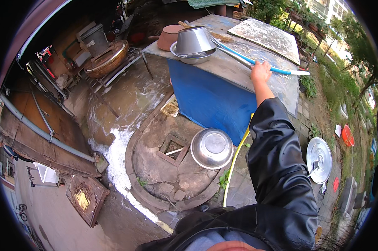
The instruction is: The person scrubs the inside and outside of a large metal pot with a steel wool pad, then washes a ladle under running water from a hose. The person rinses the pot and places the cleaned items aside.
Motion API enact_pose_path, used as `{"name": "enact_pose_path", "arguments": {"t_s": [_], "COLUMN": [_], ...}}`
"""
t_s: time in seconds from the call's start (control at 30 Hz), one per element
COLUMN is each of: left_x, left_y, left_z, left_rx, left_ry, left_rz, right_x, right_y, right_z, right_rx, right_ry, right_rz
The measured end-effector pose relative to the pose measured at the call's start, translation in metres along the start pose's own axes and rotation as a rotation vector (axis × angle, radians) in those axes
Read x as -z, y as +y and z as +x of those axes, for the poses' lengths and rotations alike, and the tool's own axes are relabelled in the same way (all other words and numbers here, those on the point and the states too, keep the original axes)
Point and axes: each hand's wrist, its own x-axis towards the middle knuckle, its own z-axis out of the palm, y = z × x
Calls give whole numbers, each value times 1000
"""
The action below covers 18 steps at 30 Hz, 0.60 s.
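My right hand, at the end of a black sleeve, reaches over the table and is closed on a long blue pole with a white end. A bare metal tube lies along the pole, and its near end comes close to my fingers. Whether I grip that tube too is hidden. Beyond the hand, an upturned metal basin rests in a wider metal bowl. Beside them stands a reddish-brown tub, apparently upside down. My left hand is out of view.
Blue sheeting hangs under the table. An upturned metal basin lies by a square drain opening. A yellow hose runs past it. White foam lies along the curved kerb. A large metal lid lies right.
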Motion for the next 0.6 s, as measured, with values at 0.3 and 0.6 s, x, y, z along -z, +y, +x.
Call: {"name": "enact_pose_path", "arguments": {"t_s": [0.3,0.6], "left_x": [15,43], "left_y": [19,143], "left_z": [9,97], "left_rx": [-59,-957], "left_ry": [-13,-135], "left_rz": [147,1115], "right_x": [19,41], "right_y": [18,230], "right_z": [-27,-309], "right_rx": [183,487], "right_ry": [185,-49], "right_rz": [190,194]}}
